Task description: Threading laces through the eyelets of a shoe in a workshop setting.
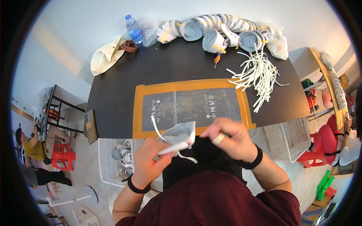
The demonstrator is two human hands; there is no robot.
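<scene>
My left hand (pixel 148 160) pinches a small pouch-like piece (pixel 181 136), white outside and lined in grey, just beyond the table's near edge. A narrow white strip (pixel 155 125) runs up from it, and a strip end hangs below. To the right, apart from the piece, my right hand (pixel 233 140) has its fingers curled and pinched together; whatever lies between the fingertips is too small to make out. A pale wrap (pixel 218 139) circles one right finger. Ahead lies a dark printed sheet (pixel 192 107) framed by orange tape (pixel 138 109).
Loose white strips (pixel 258 71) lie on the dark table (pixel 169 64). Nested grey-lined pieces (pixel 215 24), a water bottle (pixel 134 29) and a cream bag (pixel 107 56) line the back. White crates (pixel 288 139) flank me below. Other people sit left and right.
</scene>
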